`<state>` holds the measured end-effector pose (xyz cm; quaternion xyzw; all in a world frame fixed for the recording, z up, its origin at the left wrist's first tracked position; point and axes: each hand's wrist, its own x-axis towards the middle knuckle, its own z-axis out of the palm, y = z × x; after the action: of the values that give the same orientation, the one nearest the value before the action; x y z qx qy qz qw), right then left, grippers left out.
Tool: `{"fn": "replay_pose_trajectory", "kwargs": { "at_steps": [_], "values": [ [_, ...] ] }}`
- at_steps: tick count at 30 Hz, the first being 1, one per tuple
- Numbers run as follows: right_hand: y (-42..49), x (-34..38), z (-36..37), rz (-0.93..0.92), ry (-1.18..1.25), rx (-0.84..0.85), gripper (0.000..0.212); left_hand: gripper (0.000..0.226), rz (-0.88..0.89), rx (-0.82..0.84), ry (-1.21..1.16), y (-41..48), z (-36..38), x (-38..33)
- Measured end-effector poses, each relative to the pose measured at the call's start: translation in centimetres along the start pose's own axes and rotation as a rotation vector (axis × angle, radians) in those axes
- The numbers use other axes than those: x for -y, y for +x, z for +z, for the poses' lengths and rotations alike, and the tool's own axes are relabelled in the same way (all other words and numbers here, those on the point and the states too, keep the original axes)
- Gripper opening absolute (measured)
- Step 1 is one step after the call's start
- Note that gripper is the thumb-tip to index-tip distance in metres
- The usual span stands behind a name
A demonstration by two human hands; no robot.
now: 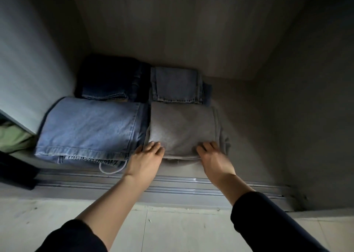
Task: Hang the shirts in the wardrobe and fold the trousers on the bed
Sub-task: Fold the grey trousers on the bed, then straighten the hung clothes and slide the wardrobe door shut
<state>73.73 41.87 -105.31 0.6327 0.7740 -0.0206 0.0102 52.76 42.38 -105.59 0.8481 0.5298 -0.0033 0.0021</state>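
Folded grey trousers (182, 129) lie on the wardrobe floor (247, 129). My left hand (146, 159) rests with straight fingers on their near left corner. My right hand (212, 157) lies on the near right corner, fingers spread over the cloth. Left of the grey pair sits a folded light blue pair of jeans (90, 129) with a white drawstring (113, 170) looping out in front. Behind are a dark blue folded pair (109, 81) and a smaller mid-blue folded pair (176, 84).
The wardrobe's metal sliding track (191, 184) runs across the front edge, with pale floor tiles (172, 230) before it. A partition panel (28, 69) stands at the left; green cloth (13, 138) shows beyond it. Bare wardrobe floor lies right of the grey pair.
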Motion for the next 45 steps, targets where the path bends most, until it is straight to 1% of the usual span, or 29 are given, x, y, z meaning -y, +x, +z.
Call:
{"fn": "replay_pose_trajectory", "kwargs": {
  "at_steps": [1, 3, 6, 9, 11, 13, 16, 20, 24, 27, 30, 33, 38, 45],
  "values": [
    [0.3, 0.1, 0.1, 0.003, 0.024, 0.018, 0.046, 0.053, -0.014, 0.086, 0.01, -0.1, 0.4, 0.0],
    [0.6, 0.1, 0.0, 0.012, 0.018, 0.115, 0.046, 0.059, -0.066, 0.236, 0.031, -0.7, 0.2, -0.1],
    [-0.1, 0.8, -2.4, 0.062, 0.069, 0.223, 0.044, 0.057, -0.127, 0.254, -0.015, -2.0, -1.6, -0.7],
    [-1.6, 2.6, -7.6, 0.053, 0.116, 0.267, 0.046, 0.055, -0.198, 0.214, -0.128, -4.0, -6.7, -0.9],
    [-3.0, 4.4, -12.5, 0.025, 0.178, 0.266, 0.05, 0.05, -0.261, 0.187, -0.245, -5.4, -12.1, -1.0],
    [-4.4, 6.5, -18.4, -0.011, 0.24, 0.261, 0.05, 0.039, -0.339, 0.156, -0.35, -6.9, -18.8, -0.8],
    [-6.4, 10.0, -29.1, -0.064, 0.295, 0.253, 0.047, 0.028, -0.434, 0.122, -0.423, -9.7, -29.9, -0.1],
    [-8.6, 14.8, -44.1, -0.121, 0.334, 0.203, 0.037, 0.029, -0.512, 0.052, -0.452, -13.7, -44.1, 1.9],
    [-11.2, 19.2, -56.0, -0.168, 0.368, 0.182, 0.041, 0.035, -0.564, 0.046, -0.46, -18.1, -56.0, 2.9],
    [-12.5, 21.9, -63.2, -0.217, 0.359, 0.153, 0.04, 0.033, -0.584, -0.028, -0.465, -21.2, -63.0, 4.0],
    [-13.1, 24.2, -69.2, -0.266, 0.346, 0.081, 0.041, 0.031, -0.592, -0.143, -0.452, -23.5, -69.1, 6.0],
    [-13.0, 26.2, -74.3, -0.311, 0.331, 0.014, 0.041, 0.03, -0.647, -0.263, -0.449, -24.8, -73.9, 8.7],
    [-12.3, 29.5, -81.1, -0.354, 0.333, -0.055, 0.042, 0.033, -0.696, -0.443, -0.488, -25.9, -80.2, 12.2],
    [-9.8, 33.8, -90.0, -0.439, 0.338, -0.224, 0.048, 0.033, -0.713, -0.66, -0.546, -25.7, -85.9, 16.6]
  ]
}}
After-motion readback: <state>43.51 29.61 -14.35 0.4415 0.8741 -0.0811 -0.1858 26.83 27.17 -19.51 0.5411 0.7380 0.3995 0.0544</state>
